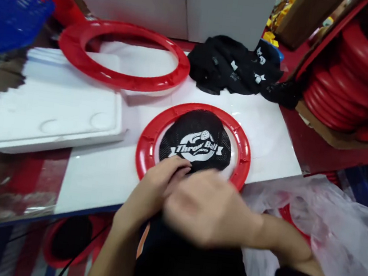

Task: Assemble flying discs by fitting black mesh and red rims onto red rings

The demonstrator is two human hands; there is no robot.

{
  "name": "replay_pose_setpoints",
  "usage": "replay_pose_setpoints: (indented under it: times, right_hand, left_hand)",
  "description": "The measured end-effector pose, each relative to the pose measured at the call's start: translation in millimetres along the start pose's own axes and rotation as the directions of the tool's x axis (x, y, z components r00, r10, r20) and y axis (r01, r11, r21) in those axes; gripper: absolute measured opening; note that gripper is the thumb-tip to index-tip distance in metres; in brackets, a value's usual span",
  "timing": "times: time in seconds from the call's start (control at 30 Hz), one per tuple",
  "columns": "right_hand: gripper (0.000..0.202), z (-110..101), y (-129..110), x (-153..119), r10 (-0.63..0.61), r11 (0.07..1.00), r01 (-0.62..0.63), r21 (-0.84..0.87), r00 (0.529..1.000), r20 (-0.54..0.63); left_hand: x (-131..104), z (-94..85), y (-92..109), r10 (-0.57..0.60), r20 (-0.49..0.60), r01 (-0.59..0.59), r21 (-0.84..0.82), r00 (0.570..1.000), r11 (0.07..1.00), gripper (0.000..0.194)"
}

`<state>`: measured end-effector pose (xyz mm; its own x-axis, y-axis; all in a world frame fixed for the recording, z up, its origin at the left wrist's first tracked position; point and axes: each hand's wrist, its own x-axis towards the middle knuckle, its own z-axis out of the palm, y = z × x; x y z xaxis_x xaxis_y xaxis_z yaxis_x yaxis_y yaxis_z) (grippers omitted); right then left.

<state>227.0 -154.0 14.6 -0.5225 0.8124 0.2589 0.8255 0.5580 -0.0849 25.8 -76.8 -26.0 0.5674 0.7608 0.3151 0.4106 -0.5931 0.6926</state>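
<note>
A red plastic ring (244,152) lies on the white board at the table's front. Inside it sits a round black mesh net (197,142) with a white "Throw Ball" print. At the net's near edge is my left hand (162,180), its fingers curled closed; what they pinch is too small to make out. My right hand (209,206) is blurred by motion, bent like a fist just right of the left one and nearer to me, and its fingertips are hidden. Both hands cover the near part of the ring.
Another red ring (120,81) rests partly on a white foam block (57,104) at the left. Black printed nets (235,66) are heaped at the back. Stacked red rings (347,86) fill a box at right, above a clear plastic bag (334,223). A blue basket (12,9) stands upper left.
</note>
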Motion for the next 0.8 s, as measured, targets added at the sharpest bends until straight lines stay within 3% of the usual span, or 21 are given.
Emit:
replay_pose_setpoints:
  times: [0.13,0.27,0.4,0.53,0.63,0.8]
  right_hand:
    - [0.028,31,38,-3,0.135,0.986,-0.108,0.127,0.964,-0.23]
    - [0.036,46,85,9,0.088,0.955,-0.012,0.297,0.966,-0.243]
    - [0.036,42,121,15,-0.024,0.889,0.147,0.434,0.961,-0.275]
    - [0.044,33,126,-5,-0.179,0.818,0.304,0.488,0.941,-0.287]
    - [0.037,31,120,-18,-0.273,0.762,0.363,0.537,0.931,-0.242]
    - [0.018,33,119,-19,-0.306,0.74,0.37,0.562,0.929,-0.209]
  left_hand:
    - [6,9.4,1,0.12,-0.026,-0.122,-0.119,0.992,0.985,0.014]
    - [28,17.0,-7,0.164,-0.04,-0.168,-0.13,0.986,0.977,0.028]
    - [37,19.4,-10,0.148,-0.042,-0.151,-0.057,0.988,0.987,0.015]
    - [30,12.6,-4,0.178,0.154,-0.172,-0.047,0.972,0.984,0.023]
    - [26,6.3,2,0.179,0.287,-0.187,0.0,0.941,0.982,0.021]
    - [15,10.6,7,0.234,0.261,-0.25,0.027,0.937,0.968,0.023]
